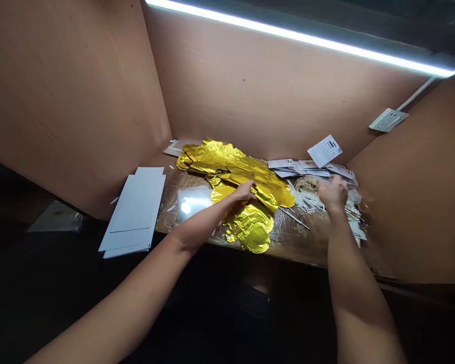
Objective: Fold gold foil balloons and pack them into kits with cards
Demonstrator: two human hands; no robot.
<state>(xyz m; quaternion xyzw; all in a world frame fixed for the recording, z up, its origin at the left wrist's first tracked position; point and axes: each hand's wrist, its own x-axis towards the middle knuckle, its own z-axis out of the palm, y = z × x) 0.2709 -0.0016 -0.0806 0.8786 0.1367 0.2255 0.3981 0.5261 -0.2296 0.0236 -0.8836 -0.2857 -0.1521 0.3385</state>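
A heap of flat gold foil balloons (235,172) lies across the middle of the wooden desk (288,237). My left hand (244,193) rests on top of the heap, fingers curled down onto the foil. My right hand (332,193) hovers over a pile of thin white sticks (307,201) and a beige tangle (309,182) at the right; its fingers are bent and blurred. Another gold balloon (252,230) hangs over the desk's front edge.
White cards (136,212) are stacked at the left, overhanging the desk edge. Printed paper slips (324,150) lean against the back wall at the right. Clear plastic film (193,199) covers the desktop. Brown partition walls close in three sides. A wall socket (388,120) sits on the right wall.
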